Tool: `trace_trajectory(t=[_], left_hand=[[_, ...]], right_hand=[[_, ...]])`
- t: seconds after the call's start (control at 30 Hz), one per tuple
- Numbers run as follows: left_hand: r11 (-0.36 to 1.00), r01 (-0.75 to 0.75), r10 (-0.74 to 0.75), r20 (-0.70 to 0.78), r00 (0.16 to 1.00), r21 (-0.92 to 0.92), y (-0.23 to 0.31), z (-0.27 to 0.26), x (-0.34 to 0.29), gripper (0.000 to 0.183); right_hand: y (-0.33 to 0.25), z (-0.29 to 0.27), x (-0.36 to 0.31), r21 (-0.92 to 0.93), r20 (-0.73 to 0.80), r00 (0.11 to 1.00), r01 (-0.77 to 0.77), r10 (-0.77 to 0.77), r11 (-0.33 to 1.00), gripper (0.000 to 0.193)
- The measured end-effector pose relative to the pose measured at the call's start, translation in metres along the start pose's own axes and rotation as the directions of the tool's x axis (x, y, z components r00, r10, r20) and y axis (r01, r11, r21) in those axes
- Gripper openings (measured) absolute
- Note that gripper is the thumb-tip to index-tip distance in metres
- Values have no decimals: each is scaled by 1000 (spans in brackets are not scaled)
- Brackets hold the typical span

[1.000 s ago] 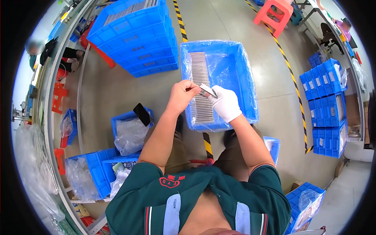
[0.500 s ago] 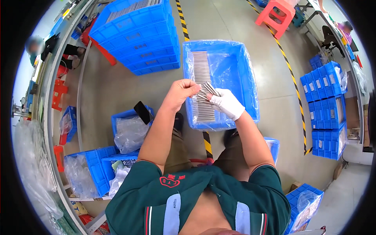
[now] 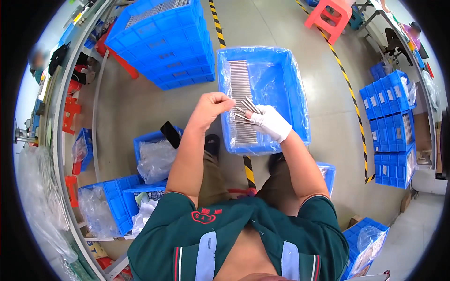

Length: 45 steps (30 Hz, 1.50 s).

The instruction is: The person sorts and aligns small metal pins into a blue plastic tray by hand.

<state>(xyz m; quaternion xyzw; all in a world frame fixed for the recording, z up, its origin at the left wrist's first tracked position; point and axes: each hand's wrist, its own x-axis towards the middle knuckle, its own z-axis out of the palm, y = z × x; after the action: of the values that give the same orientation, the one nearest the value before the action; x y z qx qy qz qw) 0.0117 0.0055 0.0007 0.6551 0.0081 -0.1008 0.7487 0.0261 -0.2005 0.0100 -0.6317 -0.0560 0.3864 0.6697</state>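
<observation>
My right hand point(image 3: 272, 123), in a white glove with bare fingertips, grips several slim metal rods point(image 3: 251, 106) that fan out toward the left. Just left of them is my bare left hand point(image 3: 210, 110), its thumb and fingers pinched together. Whether anything sits in that pinch is too small to make out. Both hands hover over a blue crate point(image 3: 300, 103) lined with clear plastic film. Along the crate's left side lies a long row of similar metal rods point(image 3: 239, 77), side by side; my hands and the held rods partly cover it.
A tall stack of blue crates point(image 3: 180, 56) stands at the far left. Left of my legs are a dark phone point(image 3: 170, 134) and a bagged crate point(image 3: 157, 159). More blue crates point(image 3: 391, 133) are stacked at right. A red stool point(image 3: 329, 19) stands far right.
My left hand has drawn slightly left, away from the rods in my right hand. My right hand stays nearly in place, still gripping the rods.
</observation>
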Motion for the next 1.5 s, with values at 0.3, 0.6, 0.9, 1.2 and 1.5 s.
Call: trace_trajectory(t=[0.3,0.6,0.9,1.2,1.5], left_hand=[[995,-25,28,27,999,-100,-6,10,-3,9],[955,-159,162,10,987,249,-4,11,-3,11],[998,-69,69,-6,998,9,-5,8,-1,12],[989,-69,63,47,997,127,-1,2,-4,10],[999,-42,41,49,998,23,-1,3,-5,12]], right_hand=[[7,3,3,-168,-2,999,50,-51,984,28],[11,5,11,-447,-123,975,112,-186,887,31],[4,4,3,-373,17,999,48,-45,927,34],[4,9,1,-246,14,999,-44,49,968,37],[9,9,3,-410,68,998,12,18,912,40]])
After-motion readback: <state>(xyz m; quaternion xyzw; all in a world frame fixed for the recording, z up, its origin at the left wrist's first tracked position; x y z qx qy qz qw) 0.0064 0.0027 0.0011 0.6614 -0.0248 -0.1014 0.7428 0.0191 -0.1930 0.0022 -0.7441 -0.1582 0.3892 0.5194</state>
